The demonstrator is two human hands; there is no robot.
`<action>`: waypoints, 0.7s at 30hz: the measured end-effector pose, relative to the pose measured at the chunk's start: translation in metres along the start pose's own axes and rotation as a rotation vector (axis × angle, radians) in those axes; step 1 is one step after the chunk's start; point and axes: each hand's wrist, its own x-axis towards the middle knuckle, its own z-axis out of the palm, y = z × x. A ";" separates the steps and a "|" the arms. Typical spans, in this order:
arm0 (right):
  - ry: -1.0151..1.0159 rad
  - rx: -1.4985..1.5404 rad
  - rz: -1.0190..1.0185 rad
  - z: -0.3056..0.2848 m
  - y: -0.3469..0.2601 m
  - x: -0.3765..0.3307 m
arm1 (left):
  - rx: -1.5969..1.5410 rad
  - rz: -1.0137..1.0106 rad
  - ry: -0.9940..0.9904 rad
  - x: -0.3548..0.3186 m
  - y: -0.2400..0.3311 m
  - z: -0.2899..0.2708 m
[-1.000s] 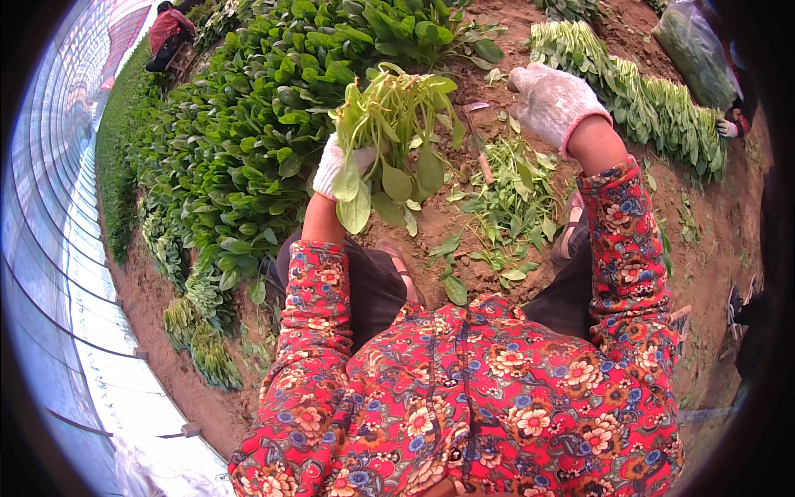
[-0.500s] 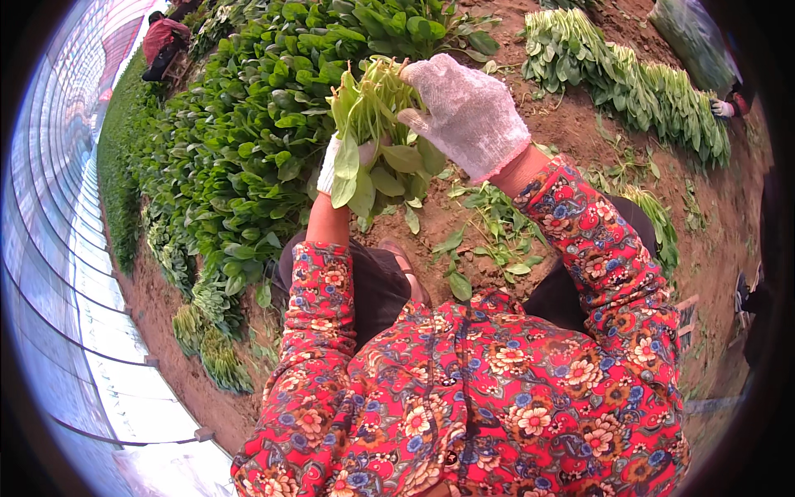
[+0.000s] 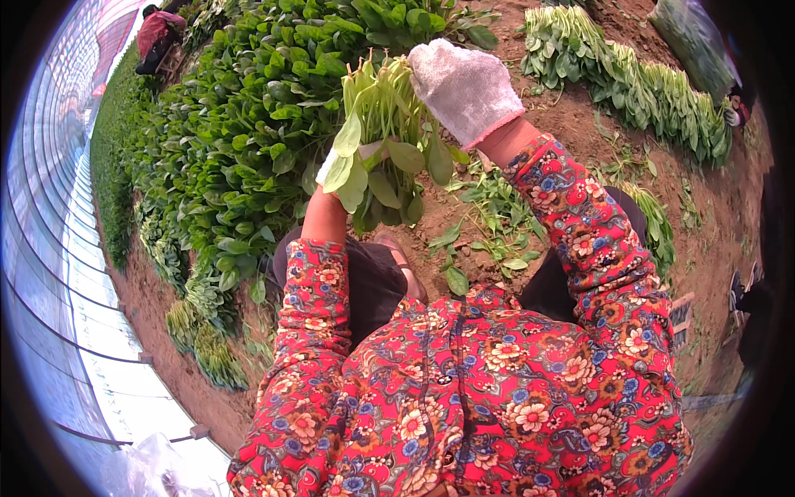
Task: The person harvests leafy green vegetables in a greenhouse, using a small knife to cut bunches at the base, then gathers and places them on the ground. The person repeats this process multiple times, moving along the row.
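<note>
gloved hands, left hand [image 3: 352,157] and right hand [image 3: 465,87], both clasping leafy greens bunch [image 3: 381,141]

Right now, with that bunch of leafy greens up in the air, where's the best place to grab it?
Grip the bunch of leafy greens low on its gathered pale stems, coming from the left side, where the left hand already clasps it. The stems bundle narrow there, while the leaves splay loose. The right hand covers the upper right side.

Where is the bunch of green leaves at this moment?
In the head view, the bunch of green leaves is upper centre, held between the left hand and the right hand, above the soil.
</note>
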 end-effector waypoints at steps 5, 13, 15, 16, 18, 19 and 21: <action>-0.003 -0.061 0.088 -0.010 0.015 0.002 | 0.237 -0.056 0.054 -0.013 0.014 0.010; -0.403 -0.017 0.199 -0.040 0.037 -0.004 | 0.034 -0.091 0.067 -0.015 0.015 -0.001; -0.428 -0.054 0.172 -0.041 0.035 -0.006 | 0.049 -0.065 0.059 -0.009 0.010 -0.001; -0.429 -0.078 0.163 -0.040 0.034 -0.006 | 0.036 -0.037 0.056 -0.008 0.008 0.001; -0.320 0.023 0.177 -0.033 0.026 -0.004 | 0.000 0.020 0.046 -0.004 0.004 0.005; -0.243 0.081 0.170 -0.030 0.021 -0.004 | -0.016 0.044 0.039 -0.003 0.004 0.009; -0.148 0.260 0.215 -0.022 0.007 -0.007 | -0.051 0.080 0.021 0.004 0.002 0.014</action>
